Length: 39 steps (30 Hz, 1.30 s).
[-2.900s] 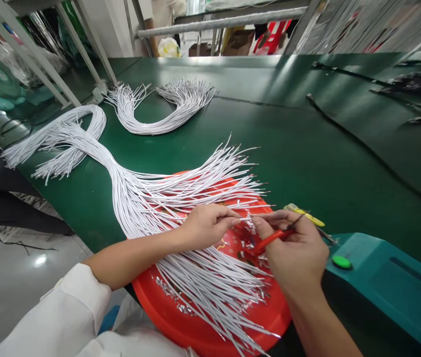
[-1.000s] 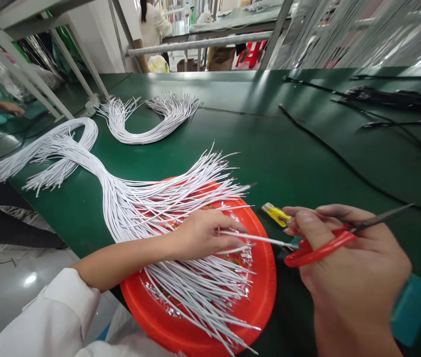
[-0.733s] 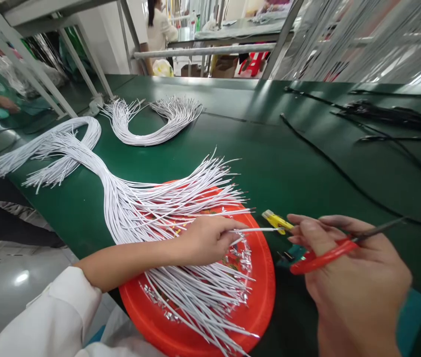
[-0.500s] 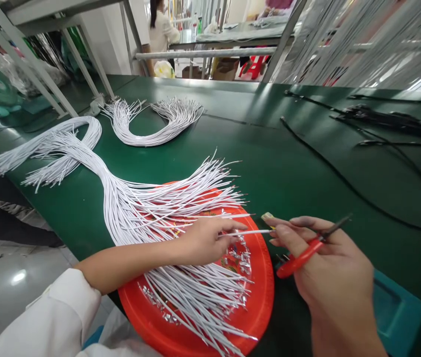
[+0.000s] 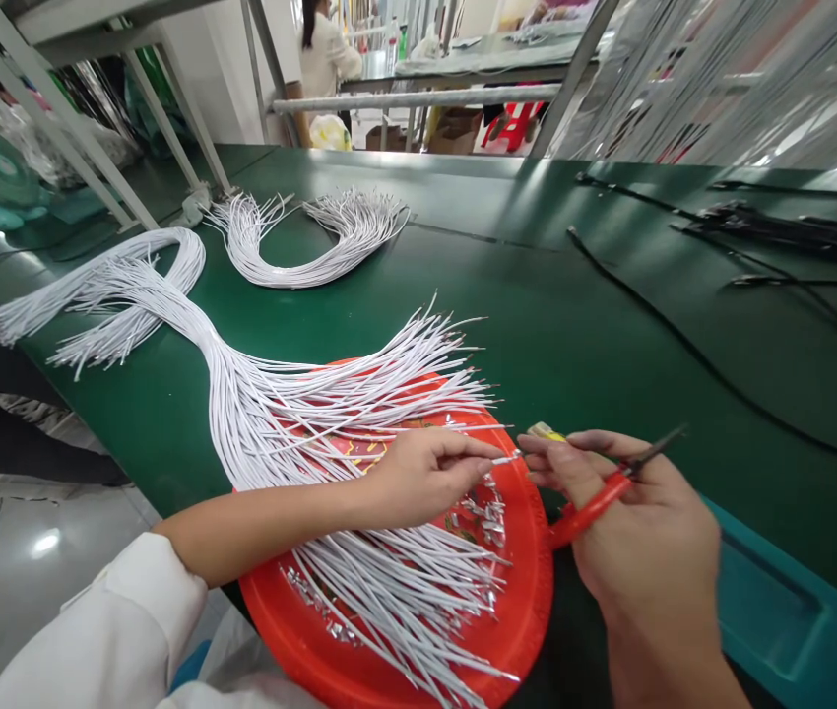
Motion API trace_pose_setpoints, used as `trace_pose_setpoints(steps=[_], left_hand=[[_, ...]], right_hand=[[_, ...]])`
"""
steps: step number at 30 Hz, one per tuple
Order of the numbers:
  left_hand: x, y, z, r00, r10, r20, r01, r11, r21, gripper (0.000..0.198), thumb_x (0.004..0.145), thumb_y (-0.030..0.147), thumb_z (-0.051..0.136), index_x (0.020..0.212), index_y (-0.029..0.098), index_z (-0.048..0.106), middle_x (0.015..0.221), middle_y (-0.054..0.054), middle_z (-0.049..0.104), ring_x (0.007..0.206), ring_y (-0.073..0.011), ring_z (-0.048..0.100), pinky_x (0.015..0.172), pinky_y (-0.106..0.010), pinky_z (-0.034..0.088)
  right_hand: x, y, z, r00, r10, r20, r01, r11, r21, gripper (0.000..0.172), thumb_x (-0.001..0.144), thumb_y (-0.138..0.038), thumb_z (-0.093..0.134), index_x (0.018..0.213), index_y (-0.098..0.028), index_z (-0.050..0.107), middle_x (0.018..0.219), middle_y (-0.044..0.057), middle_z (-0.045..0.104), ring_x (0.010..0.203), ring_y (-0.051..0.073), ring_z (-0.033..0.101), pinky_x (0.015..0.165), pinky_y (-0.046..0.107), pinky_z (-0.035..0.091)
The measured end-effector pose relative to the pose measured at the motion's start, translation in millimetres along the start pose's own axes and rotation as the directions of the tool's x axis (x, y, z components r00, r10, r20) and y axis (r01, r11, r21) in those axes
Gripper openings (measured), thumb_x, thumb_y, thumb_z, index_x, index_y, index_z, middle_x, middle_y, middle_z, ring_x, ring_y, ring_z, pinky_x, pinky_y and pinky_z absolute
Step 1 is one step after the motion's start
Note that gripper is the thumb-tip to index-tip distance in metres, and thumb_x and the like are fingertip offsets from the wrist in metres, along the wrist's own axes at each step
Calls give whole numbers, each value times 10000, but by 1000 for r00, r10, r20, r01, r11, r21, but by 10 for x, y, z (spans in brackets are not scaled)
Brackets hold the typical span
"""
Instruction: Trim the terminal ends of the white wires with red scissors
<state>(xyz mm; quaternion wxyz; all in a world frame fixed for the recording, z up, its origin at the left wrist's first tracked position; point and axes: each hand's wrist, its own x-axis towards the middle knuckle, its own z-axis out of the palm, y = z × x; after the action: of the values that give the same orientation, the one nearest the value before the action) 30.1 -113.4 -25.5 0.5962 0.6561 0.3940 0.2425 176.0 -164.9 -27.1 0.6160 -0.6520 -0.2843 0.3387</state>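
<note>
My left hand (image 5: 418, 478) pinches a white wire (image 5: 503, 460) close to its end, where a small shiny tip shows. Just right of that tip are the fingertips of my right hand (image 5: 632, 532), closed round red-handled scissors (image 5: 596, 507) whose dark blades point up and right. A small pale and yellow piece (image 5: 546, 431) sits at the right fingertips; I cannot make out what it is. Beneath my left forearm, a large bundle of white wires (image 5: 241, 418) fans out over a red round tray (image 5: 529, 591). Small silvery metal pieces (image 5: 488, 517) lie scattered in the tray.
Another white wire bundle (image 5: 292, 274) curves on the green table (image 5: 507, 305) behind. Black cables (image 5: 684, 359) lie at the right, and a teal plastic tray (image 5: 780, 611) sits by my right wrist. A metal frame (image 5: 418, 100) and a person (image 5: 324, 59) are farther back.
My left fingers have moved right along the wire to near its end. My right fingers have come off the wire's end, and its shiny tip now shows between the hands.
</note>
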Motion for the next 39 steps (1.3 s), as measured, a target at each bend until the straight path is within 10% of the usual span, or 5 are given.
trace_pose_setpoints(steps=[15,23,39], left_hand=[[67,-48,-20,994,-74,75,78,996,-44,278,814,247,532,992,105,692,699,-22,623,588,-79,485,565,-192,390],[78,-53,-51,982,-179,56,185,975,-122,192,787,239,580,841,89,687,694,-18,608,597,-65,492,548,-169,395],[43,-55,-96,1000,-31,-5,31,997,75,192,773,251,602,853,129,728,740,-31,681,627,-91,551,568,-194,401]], right_hand=[[-66,32,61,969,-220,111,239,948,-208,212,654,-335,735,775,-215,609,708,-10,617,641,142,574,591,281,490],[-1,129,94,977,-183,107,199,964,-173,244,659,-375,722,745,-214,560,664,-30,541,648,143,549,610,292,473],[-76,73,129,987,-139,87,152,973,-173,233,642,-338,732,768,-210,584,680,-22,570,594,127,548,546,258,478]])
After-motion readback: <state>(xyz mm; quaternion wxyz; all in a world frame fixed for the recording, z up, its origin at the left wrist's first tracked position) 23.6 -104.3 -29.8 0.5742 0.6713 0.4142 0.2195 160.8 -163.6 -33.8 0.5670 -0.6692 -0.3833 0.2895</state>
